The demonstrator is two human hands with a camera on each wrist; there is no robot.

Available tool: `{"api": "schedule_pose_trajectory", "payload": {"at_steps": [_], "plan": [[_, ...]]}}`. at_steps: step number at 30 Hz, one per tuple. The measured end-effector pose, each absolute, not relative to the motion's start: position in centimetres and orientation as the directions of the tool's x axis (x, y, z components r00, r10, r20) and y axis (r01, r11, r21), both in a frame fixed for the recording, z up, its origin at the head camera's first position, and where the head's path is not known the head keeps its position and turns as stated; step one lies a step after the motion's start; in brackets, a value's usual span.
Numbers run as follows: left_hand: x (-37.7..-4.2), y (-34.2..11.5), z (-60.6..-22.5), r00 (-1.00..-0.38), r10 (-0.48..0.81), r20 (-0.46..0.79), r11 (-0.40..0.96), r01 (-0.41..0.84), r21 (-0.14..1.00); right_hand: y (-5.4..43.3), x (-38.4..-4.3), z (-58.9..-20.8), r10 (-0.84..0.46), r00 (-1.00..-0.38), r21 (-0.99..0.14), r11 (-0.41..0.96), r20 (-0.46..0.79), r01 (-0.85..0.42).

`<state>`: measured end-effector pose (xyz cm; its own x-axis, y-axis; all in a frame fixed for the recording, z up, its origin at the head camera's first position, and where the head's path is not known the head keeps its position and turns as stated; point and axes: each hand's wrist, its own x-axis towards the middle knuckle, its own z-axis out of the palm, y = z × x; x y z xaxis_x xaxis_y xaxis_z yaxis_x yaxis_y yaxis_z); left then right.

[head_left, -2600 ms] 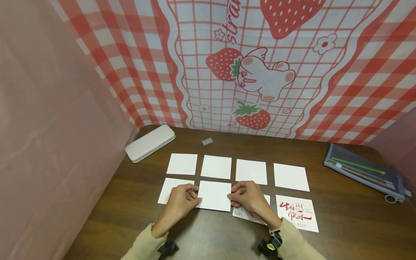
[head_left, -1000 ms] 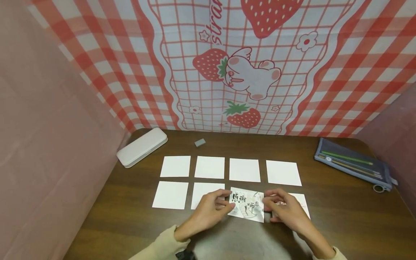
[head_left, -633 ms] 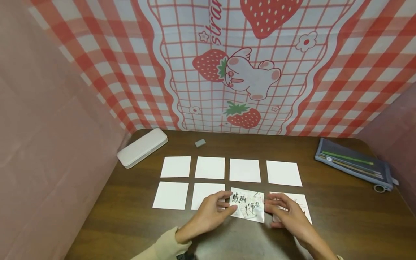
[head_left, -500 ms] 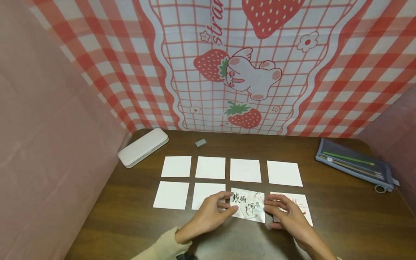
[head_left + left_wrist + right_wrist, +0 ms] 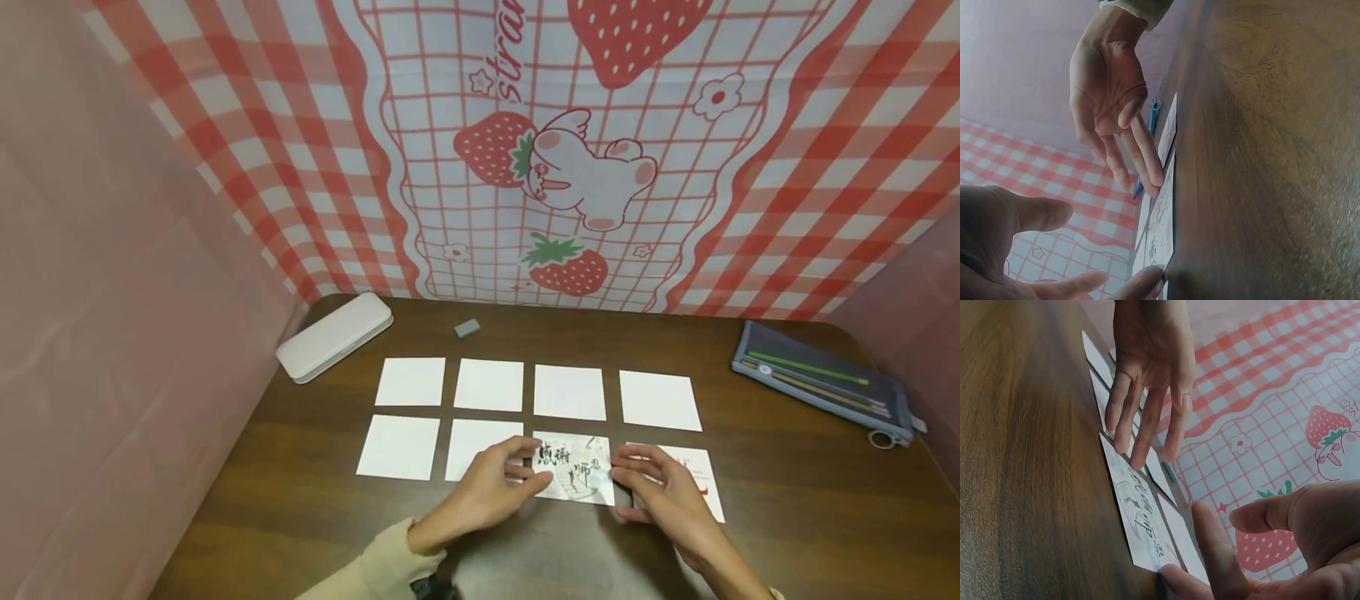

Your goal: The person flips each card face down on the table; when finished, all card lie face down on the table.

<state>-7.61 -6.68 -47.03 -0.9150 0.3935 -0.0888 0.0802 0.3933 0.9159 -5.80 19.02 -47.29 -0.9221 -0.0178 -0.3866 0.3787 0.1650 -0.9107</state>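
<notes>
A printed card (image 5: 573, 468) with black brush-style characters lies flat on the table in the near row, third from the left. My left hand (image 5: 491, 487) is at its left edge, fingers loosely extended and fingertips at the card's side. At the opposite edge is my right hand (image 5: 667, 492), its fingers lightly bent and not wrapped round anything. In the right wrist view the card (image 5: 1138, 509) rests on the wood between both hands' fingertips. Partly hidden under the right hand is a card with red print (image 5: 701, 471). The left hand overlaps part of a blank white card (image 5: 471, 442).
Several blank white cards (image 5: 570, 392) form a far row, and another white card (image 5: 399, 447) is at near left. Behind them are a white case (image 5: 334, 337) and a small grey block (image 5: 467, 328). A blue pencil pouch (image 5: 821, 379) lies right. A checked strawberry cloth (image 5: 570, 167) hangs behind.
Both hands have moved right from a blank card to the card with black characters. That card has turned slightly, so its edges line up better with the row.
</notes>
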Motion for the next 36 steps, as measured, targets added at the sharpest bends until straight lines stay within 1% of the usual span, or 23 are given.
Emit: {"api": "schedule_pose_trajectory", "payload": {"at_steps": [3,9,15,22,25,31,34,36], "plan": [[-7.6,-6.7,-47.0,-0.916,0.391,-0.09,0.386,0.074,0.92,18.9,-5.8,-47.2,-0.012,-0.922,-0.91,0.164,-0.387,0.38],[-7.6,-6.7,-47.3,-0.908,0.408,-0.096,0.38,0.073,0.922,18.3,-5.8,-47.1,0.001,-0.917,-0.91,0.119,-0.399,0.396],[-7.6,-6.6,-47.3,-0.908,0.408,-0.094,0.393,0.081,0.916,18.1,-6.1,-47.0,0.003,-0.925,-0.914,0.154,-0.379,0.375],[-7.4,-6.7,-47.1,-0.912,0.399,-0.092,0.399,0.083,0.913,18.4,-6.5,-46.3,0.044,-0.924,-0.911,0.154,-0.38,0.382],[-7.3,-6.6,-47.0,-0.91,0.4,-0.105,0.403,0.073,0.912,18.5,-6.8,-45.9,0.032,-0.931,-0.921,0.142,-0.363,0.363],[-7.1,-6.3,-46.7,-0.905,0.407,-0.126,0.408,0.057,0.911,18.6,-7.2,-45.4,-0.006,-0.941,-0.939,0.071,-0.338,0.336],[-7.0,-6.1,-46.5,-0.901,0.413,-0.132,0.396,0.047,0.917,18.6,-7.4,-45.4,-0.039,-0.943,-0.944,0.037,-0.33,0.329],[-6.9,-5.9,-46.3,-0.894,0.424,-0.144,0.382,0.033,0.923,18.5,-7.5,-45.6,-0.074,-0.94,-0.943,0.037,-0.333,0.331]]}}
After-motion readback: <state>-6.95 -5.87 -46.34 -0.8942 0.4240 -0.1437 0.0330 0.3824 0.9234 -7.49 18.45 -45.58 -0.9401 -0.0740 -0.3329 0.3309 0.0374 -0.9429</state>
